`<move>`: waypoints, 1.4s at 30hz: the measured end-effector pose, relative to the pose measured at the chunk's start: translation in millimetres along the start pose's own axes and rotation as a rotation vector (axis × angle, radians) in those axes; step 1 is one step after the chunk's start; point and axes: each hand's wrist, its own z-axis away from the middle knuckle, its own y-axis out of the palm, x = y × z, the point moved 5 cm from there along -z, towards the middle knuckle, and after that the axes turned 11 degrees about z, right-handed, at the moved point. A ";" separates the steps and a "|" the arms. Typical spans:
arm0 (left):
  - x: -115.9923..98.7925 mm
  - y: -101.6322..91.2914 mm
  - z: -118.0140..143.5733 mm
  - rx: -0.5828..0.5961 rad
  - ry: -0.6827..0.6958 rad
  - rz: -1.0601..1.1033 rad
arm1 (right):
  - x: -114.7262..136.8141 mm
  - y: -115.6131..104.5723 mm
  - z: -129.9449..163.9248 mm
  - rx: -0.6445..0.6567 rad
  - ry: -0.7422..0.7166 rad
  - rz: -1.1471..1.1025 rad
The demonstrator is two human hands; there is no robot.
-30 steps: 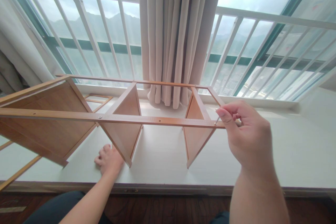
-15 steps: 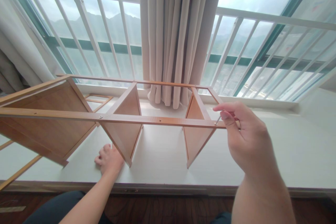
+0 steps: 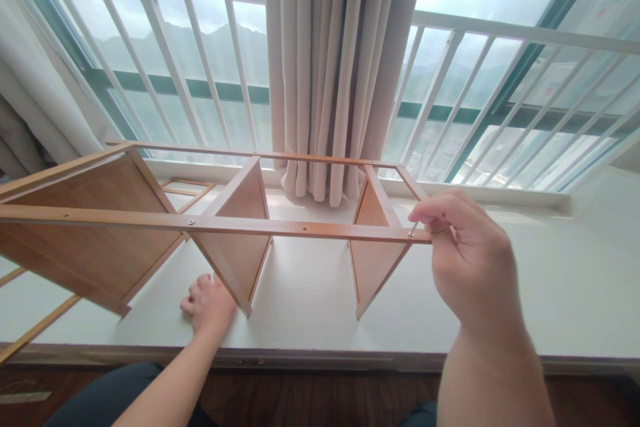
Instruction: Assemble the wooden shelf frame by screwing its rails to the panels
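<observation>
Shelf frame (image 3: pixel 240 227) of light wood, lying on its side across the white window ledge (image 3: pixel 575 293), three upright panels joined by thin rails. Near rail (image 3: pixel 300 229) running level across the front of the frame, dotted with small screw holes and one screw head left of the middle panel. Right hand (image 3: pixel 467 260) at the right end of that rail, thumb and forefinger pinched shut on a slim metal tool (image 3: pixel 413 229), its tip meeting the rail's end corner; too small to tell what kind of tool. Left hand (image 3: pixel 207 303) flat on the ledge below the rail, just beside the foot of the middle panel (image 3: pixel 240 233), fingers curled loosely, grasping nothing. Behind the frame, beige curtain (image 3: pixel 335 67) hanging down to the ledge, white railing bars (image 3: pixel 200 60) across the glass on either side. Below the ledge, dark wooden floor (image 3: pixel 310 400).
</observation>
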 end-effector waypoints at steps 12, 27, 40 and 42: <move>-0.8 -2.4 0.3 0.000 -0.002 -0.007 | -6.1 -7.0 1.2 0.132 0.079 -0.052; -5.1 -8.4 3.3 -0.016 0.009 -0.013 | -9.8 -6.5 2.5 0.139 0.107 -0.013; -1.0 -1.4 1.3 0.004 0.013 -0.003 | -6.4 -5.2 0.2 0.079 0.130 0.069; -2.1 -2.8 1.7 0.004 0.014 -0.009 | -6.4 -5.3 0.1 0.082 0.128 0.068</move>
